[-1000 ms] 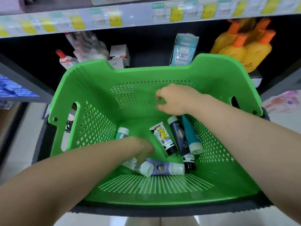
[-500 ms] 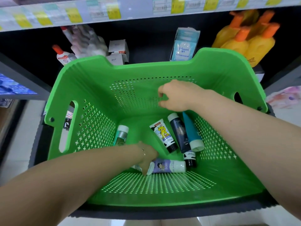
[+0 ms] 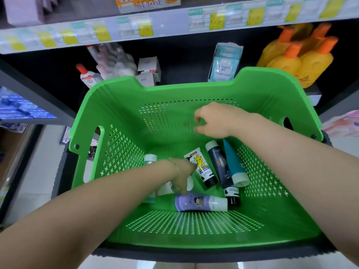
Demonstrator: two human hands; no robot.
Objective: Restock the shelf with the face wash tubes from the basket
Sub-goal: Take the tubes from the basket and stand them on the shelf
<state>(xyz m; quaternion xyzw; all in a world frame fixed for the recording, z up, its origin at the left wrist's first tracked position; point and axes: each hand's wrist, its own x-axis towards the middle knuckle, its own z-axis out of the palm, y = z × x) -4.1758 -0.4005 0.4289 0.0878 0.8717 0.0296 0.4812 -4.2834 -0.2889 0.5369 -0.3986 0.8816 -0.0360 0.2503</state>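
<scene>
Here the green basket (image 3: 262, 98) sits before a dark shelf (image 3: 184, 55), under a rail of yellow price labels (image 3: 144, 29), with orange-capped yellow bottles (image 3: 303, 59) at the right and pale floor tiles (image 3: 38, 171) at the left. The face wash tubes (image 3: 200, 202) lie on the basket's bottom. The left hand (image 3: 182, 175) reaches down among them, its grip hidden. The right hand (image 3: 213, 121) hovers above, fingers loosely curled, holding nothing.

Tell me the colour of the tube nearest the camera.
The tube is lilac with a white cap; best in the head view.
</scene>
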